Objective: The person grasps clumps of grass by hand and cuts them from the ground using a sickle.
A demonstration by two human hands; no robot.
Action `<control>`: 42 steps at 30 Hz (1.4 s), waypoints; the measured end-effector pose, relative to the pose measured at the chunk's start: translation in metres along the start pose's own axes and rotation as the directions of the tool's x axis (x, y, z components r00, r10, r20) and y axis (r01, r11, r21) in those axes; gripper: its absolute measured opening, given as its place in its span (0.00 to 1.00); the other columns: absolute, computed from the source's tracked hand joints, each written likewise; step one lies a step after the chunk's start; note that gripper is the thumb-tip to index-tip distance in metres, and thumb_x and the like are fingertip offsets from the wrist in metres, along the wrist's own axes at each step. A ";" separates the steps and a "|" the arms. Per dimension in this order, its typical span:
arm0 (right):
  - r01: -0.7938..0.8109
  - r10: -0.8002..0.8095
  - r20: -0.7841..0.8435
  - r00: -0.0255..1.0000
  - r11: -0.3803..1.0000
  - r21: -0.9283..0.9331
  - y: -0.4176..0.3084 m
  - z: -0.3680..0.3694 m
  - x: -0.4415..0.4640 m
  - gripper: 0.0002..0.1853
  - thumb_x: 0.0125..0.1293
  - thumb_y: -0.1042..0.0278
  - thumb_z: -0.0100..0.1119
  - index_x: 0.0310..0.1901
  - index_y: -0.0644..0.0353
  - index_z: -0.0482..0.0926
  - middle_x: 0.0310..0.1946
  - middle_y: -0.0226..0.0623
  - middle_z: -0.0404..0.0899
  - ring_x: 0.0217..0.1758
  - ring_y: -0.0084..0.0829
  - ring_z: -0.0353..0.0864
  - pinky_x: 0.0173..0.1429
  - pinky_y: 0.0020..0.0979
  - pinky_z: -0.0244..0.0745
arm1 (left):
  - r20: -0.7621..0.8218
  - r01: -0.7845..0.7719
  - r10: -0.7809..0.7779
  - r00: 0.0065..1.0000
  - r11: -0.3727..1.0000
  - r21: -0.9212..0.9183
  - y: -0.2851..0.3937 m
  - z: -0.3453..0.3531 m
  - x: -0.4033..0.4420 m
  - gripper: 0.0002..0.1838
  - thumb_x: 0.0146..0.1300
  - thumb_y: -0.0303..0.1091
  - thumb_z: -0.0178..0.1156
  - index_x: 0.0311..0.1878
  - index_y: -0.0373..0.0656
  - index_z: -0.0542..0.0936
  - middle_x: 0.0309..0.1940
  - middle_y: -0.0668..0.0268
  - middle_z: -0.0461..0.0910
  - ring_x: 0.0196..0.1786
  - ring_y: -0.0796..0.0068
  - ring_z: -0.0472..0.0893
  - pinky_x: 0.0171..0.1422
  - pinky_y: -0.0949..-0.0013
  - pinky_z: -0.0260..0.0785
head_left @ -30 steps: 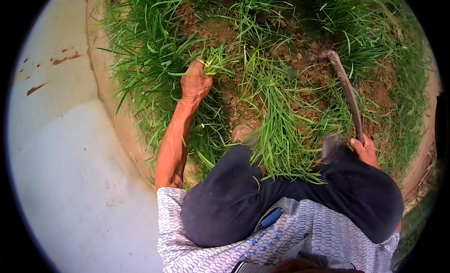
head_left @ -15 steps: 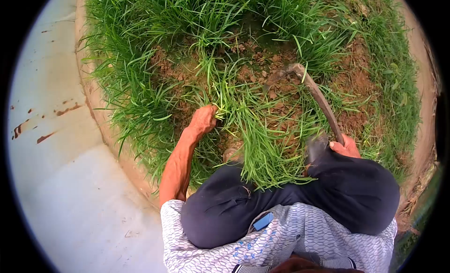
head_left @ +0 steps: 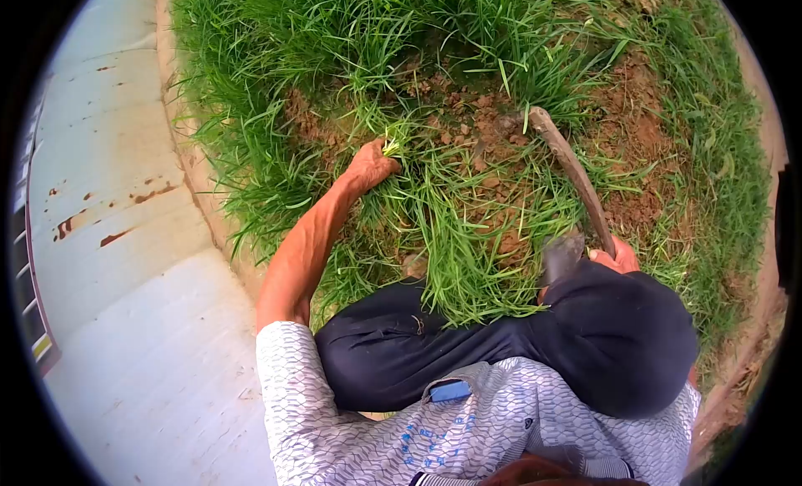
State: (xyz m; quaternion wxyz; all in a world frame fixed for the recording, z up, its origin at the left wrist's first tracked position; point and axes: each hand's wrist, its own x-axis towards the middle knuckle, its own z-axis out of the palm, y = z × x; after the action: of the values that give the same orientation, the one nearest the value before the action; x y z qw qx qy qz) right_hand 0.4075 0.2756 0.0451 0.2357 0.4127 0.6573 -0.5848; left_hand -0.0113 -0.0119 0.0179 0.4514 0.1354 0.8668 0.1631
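My left hand [head_left: 373, 164] is closed round the pale base of a bunch of green blades [head_left: 397, 142], low over the soil. On the right, beside my knee, my right hand [head_left: 616, 256] grips the lower end of a curved wooden handle [head_left: 572, 164]. The handle's far end reaches brown soil, where the tool's head is hard to make out. A loose heap of long green blades [head_left: 468, 269] lies between my hands and reaches my dark trousers.
Dense green plants [head_left: 276, 68] stand at the left and top. Bare reddish soil [head_left: 635, 135] shows on the right, with grass beyond. A pale concrete surface [head_left: 159, 319] runs along the left. A dark shoe [head_left: 561, 256] is near my right knee.
My left hand has come away from the left-hand plants toward the heap, then a little further forward, with blades in its grasp. The handle stays in my right hand; the view has shifted.
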 end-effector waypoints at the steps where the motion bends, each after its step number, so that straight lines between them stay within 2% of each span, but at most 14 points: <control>1: 0.040 -0.044 0.017 0.999 0.981 0.190 0.008 0.001 -0.006 0.28 0.60 0.62 0.62 0.62 0.62 0.73 0.36 0.36 0.81 0.38 0.26 0.79 0.45 0.31 0.73 | 0.085 0.122 -0.116 0.990 0.991 -0.061 0.016 0.007 0.008 0.16 0.58 0.30 0.62 0.50 0.36 0.79 0.36 0.64 0.82 0.34 0.72 0.78 0.40 0.67 0.72; 6: -0.010 0.009 0.008 1.000 0.990 0.139 0.023 -0.001 -0.012 0.23 0.60 0.61 0.62 0.55 0.63 0.73 0.33 0.36 0.78 0.35 0.27 0.78 0.42 0.33 0.72 | 0.216 0.041 0.179 0.960 0.672 -0.740 0.189 0.010 -0.016 0.10 0.62 0.27 0.61 0.46 0.36 0.79 0.30 0.64 0.81 0.28 0.71 0.83 0.33 0.61 0.83; 9: -0.026 0.025 0.013 1.000 0.995 0.098 0.027 -0.004 -0.013 0.21 0.60 0.60 0.61 0.51 0.63 0.73 0.31 0.36 0.77 0.34 0.28 0.76 0.41 0.34 0.72 | 0.160 -0.238 0.726 0.669 0.412 -0.880 0.309 -0.022 -0.083 0.17 0.65 0.39 0.64 0.49 0.36 0.79 0.46 0.59 0.82 0.45 0.70 0.82 0.54 0.56 0.77; 10: -0.029 0.028 0.012 1.000 0.996 0.087 0.028 -0.005 -0.013 0.20 0.60 0.60 0.61 0.50 0.63 0.73 0.30 0.36 0.76 0.33 0.28 0.76 0.40 0.34 0.71 | 0.089 -0.632 0.848 0.522 0.455 -0.627 0.326 -0.052 -0.113 0.35 0.62 0.53 0.63 0.63 0.38 0.66 0.60 0.52 0.69 0.57 0.63 0.76 0.60 0.56 0.73; 13: -0.002 0.001 0.012 1.000 0.999 0.038 0.028 -0.013 -0.010 0.18 0.61 0.59 0.61 0.45 0.64 0.72 0.28 0.36 0.75 0.32 0.29 0.75 0.39 0.35 0.71 | 0.116 -0.753 0.830 0.545 0.546 -0.366 0.296 -0.092 -0.083 0.47 0.62 0.56 0.64 0.72 0.31 0.58 0.70 0.43 0.62 0.61 0.61 0.77 0.64 0.61 0.72; 15: 0.037 -0.037 0.007 0.999 0.999 -0.014 0.025 -0.016 -0.002 0.17 0.61 0.59 0.61 0.43 0.64 0.72 0.27 0.36 0.74 0.31 0.29 0.74 0.38 0.36 0.71 | -0.095 -0.673 0.674 0.733 0.697 -0.247 0.259 -0.079 -0.041 0.29 0.70 0.49 0.55 0.65 0.37 0.71 0.62 0.54 0.75 0.59 0.61 0.79 0.66 0.55 0.70; 16: 0.064 -0.064 0.009 0.998 0.997 -0.045 0.021 -0.017 0.003 0.16 0.61 0.59 0.61 0.41 0.64 0.72 0.26 0.36 0.73 0.31 0.29 0.74 0.37 0.36 0.70 | -0.036 -0.625 0.624 0.781 0.780 -0.027 0.234 -0.075 -0.049 0.36 0.67 0.54 0.57 0.69 0.38 0.67 0.64 0.50 0.73 0.63 0.58 0.76 0.68 0.55 0.68; 19: 0.153 -0.151 0.025 0.988 0.980 -0.126 0.003 -0.023 0.026 0.16 0.61 0.58 0.60 0.37 0.64 0.72 0.24 0.36 0.71 0.29 0.30 0.72 0.35 0.38 0.70 | 0.143 -0.157 0.149 0.978 0.987 0.047 0.094 -0.047 -0.048 0.38 0.64 0.48 0.63 0.70 0.33 0.65 0.65 0.45 0.70 0.67 0.52 0.72 0.71 0.54 0.65; 23: 0.256 -0.214 0.261 0.941 0.957 -0.136 -0.039 -0.032 0.053 0.18 0.61 0.54 0.59 0.35 0.64 0.71 0.24 0.37 0.71 0.30 0.32 0.73 0.35 0.38 0.70 | 0.419 0.183 -0.173 0.892 0.983 0.015 0.009 0.016 -0.125 0.33 0.66 0.46 0.63 0.66 0.32 0.69 0.63 0.50 0.72 0.65 0.60 0.73 0.69 0.60 0.65; 24: 0.234 -0.166 0.309 0.936 0.952 -0.197 -0.053 -0.029 0.060 0.20 0.60 0.51 0.59 0.36 0.65 0.72 0.25 0.38 0.72 0.30 0.33 0.73 0.36 0.39 0.70 | 0.350 -0.046 0.108 0.930 0.983 -0.180 0.002 0.029 -0.159 0.33 0.66 0.45 0.62 0.66 0.32 0.68 0.61 0.52 0.73 0.65 0.61 0.73 0.70 0.62 0.62; 25: 0.247 -0.176 0.322 0.930 0.949 -0.196 -0.065 -0.024 0.070 0.20 0.60 0.51 0.59 0.36 0.65 0.72 0.25 0.38 0.72 0.30 0.33 0.73 0.36 0.39 0.70 | 0.360 0.104 -0.065 0.931 0.990 -0.092 0.082 0.034 -0.189 0.30 0.66 0.41 0.63 0.66 0.33 0.68 0.57 0.56 0.75 0.64 0.65 0.72 0.70 0.64 0.61; 29: 0.374 -0.307 0.310 0.900 0.909 -0.186 -0.087 0.000 0.125 0.22 0.59 0.50 0.59 0.38 0.65 0.74 0.26 0.40 0.73 0.30 0.35 0.75 0.37 0.40 0.72 | 0.418 0.213 0.024 0.908 0.834 -0.510 0.112 0.040 -0.208 0.25 0.65 0.36 0.64 0.62 0.35 0.72 0.53 0.63 0.77 0.58 0.73 0.74 0.66 0.68 0.63; 35: 0.531 -0.535 0.051 0.843 0.844 0.082 -0.178 -0.012 0.134 0.18 0.64 0.52 0.58 0.34 0.62 0.70 0.21 0.29 0.67 0.24 0.24 0.69 0.29 0.35 0.68 | 0.204 -0.030 0.063 0.977 0.986 -0.163 0.132 -0.006 -0.211 0.23 0.65 0.35 0.62 0.60 0.34 0.74 0.49 0.56 0.81 0.52 0.66 0.80 0.60 0.63 0.71; 42: 0.453 -0.450 0.054 0.891 0.879 -0.152 -0.153 -0.054 0.117 0.19 0.61 0.53 0.58 0.35 0.64 0.71 0.22 0.34 0.69 0.27 0.29 0.69 0.33 0.39 0.68 | 0.414 -0.336 0.283 0.865 0.940 0.060 0.158 -0.006 -0.159 0.21 0.67 0.32 0.59 0.60 0.34 0.73 0.50 0.53 0.80 0.55 0.61 0.79 0.62 0.63 0.70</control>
State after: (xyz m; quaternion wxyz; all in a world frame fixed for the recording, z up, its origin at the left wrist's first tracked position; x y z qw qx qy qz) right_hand 0.2280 0.3625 0.0511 0.1309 0.2230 0.7783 -0.5722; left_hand 0.0857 0.0700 0.2029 0.5768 0.3322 0.7319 0.1455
